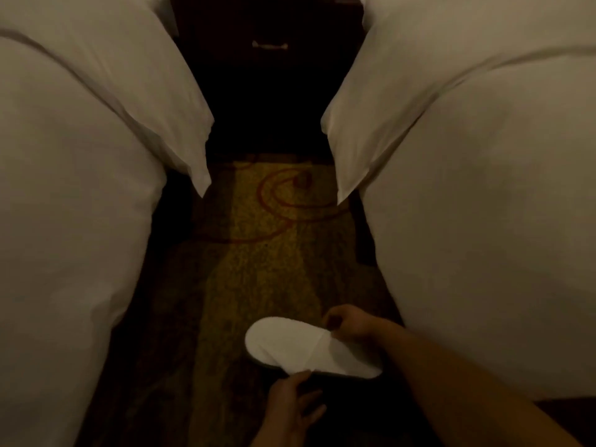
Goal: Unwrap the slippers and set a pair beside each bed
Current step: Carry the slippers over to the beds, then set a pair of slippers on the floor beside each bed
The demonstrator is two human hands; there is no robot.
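The person appears to be at the placing step: a white slipper [309, 348], soft and terry-like with a rounded toe and a thin dark sole edge, sits low over the patterned carpet [258, 253] in the aisle between two beds [483, 221] dressed in smooth white bedding. The right hand [346, 324] is closed, pinching the edge of the slipper's upper, while the left hand [295, 404] is open, its fingertips touching the near edge. Next it likely needs squaring up beside a bed; no second slipper shows.
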